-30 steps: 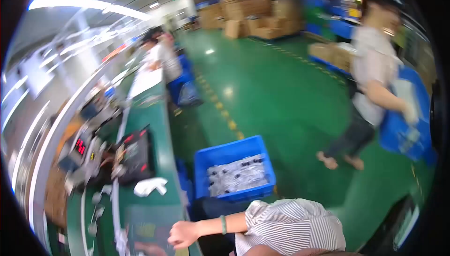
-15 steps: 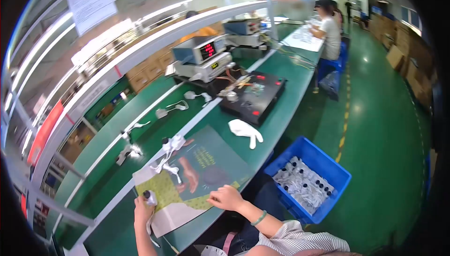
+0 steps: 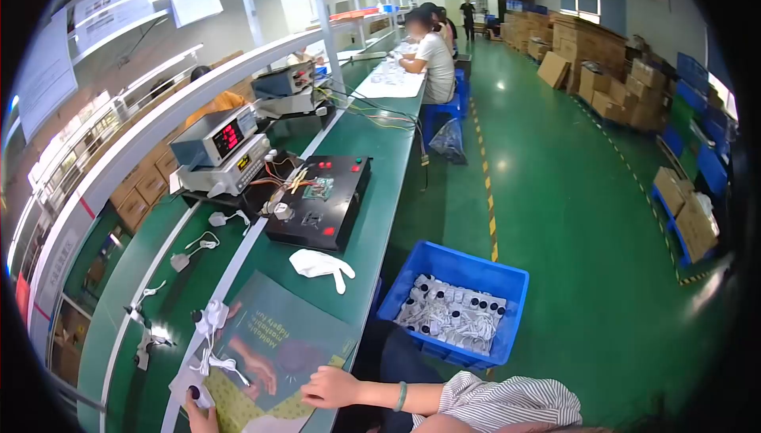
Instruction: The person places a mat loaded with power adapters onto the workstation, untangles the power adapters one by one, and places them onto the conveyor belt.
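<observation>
At the bottom left, my left hand (image 3: 201,417) grips a white adapter (image 3: 204,396) with a round black part, over the lower left of a printed sheet (image 3: 305,324). My right hand (image 3: 331,387), a green bracelet on its wrist, has its fingers curled with nothing seen in them, at the sheet's right edge. More white adapters with cables (image 3: 212,320) lie at the sheet's left edge. A white glove (image 3: 319,267) lies beyond the sheet. On the floor to the right, a blue bin (image 3: 507,306) holds several white adapters and cables.
Past the glove stands a black test box (image 3: 337,211) with red buttons and wires. Meters (image 3: 218,144) with lit displays stand to its left. Further along the green bench, people (image 3: 434,57) sit at white sheets. Cardboard boxes (image 3: 583,49) line the aisle's right side.
The view has swung from the aisle back to the bench, then slightly right and upward. The passing person with a blue bin is out of view. My left hand still grips the adapter.
</observation>
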`<state>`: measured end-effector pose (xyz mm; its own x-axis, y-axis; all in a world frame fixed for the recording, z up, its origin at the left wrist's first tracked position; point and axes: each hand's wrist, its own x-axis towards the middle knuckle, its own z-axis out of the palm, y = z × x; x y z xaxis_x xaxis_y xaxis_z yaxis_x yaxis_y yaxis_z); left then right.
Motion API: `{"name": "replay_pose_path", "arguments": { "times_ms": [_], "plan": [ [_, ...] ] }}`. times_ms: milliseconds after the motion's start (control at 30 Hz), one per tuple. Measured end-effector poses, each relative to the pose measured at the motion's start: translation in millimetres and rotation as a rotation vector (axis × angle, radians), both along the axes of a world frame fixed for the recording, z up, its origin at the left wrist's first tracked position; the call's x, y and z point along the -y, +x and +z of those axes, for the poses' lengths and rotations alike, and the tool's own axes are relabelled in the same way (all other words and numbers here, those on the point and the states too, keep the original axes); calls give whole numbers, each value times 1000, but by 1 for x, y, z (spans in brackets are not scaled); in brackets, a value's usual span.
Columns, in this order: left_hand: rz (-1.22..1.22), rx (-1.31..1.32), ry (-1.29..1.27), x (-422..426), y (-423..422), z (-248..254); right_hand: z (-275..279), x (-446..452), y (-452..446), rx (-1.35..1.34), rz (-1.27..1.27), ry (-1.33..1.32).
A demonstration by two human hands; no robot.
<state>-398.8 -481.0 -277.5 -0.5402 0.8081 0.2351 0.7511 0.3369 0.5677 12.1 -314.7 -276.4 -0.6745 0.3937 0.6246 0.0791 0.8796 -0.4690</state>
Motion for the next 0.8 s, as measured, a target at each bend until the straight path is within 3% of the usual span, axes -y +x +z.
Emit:
{"name": "replay_pose_path", "arguments": {
  "times_ms": [33,167,400,433,467,533,600,667,800],
  "plan": [
    [45,-59,4,1,-1,-4,-1,1,0,-5,-6,5],
    [124,182,-619,-14,15,42,-1,2,-1,-19,-4,9],
    [212,-24,-173,67,108,51,8,-2,2,59,32,-40],
    [261,-34,-148,82,126,53,9,-3,2,-26,22,-14],
    [298,-35,-122,85,157,77,12,-4,2,29,-22,-7],
    [429,-7,-259,97,173,81,11,-6,2,53,0,-25],
    [427,-92,-260,102,182,76,18,-7,0,-1,21,-26],
    [453,-4,-328,92,187,80,16,-6,-1,-5,22,-73],
    [269,21,-389,68,176,72,14,-7,-1,36,14,-71]
  ]
}}
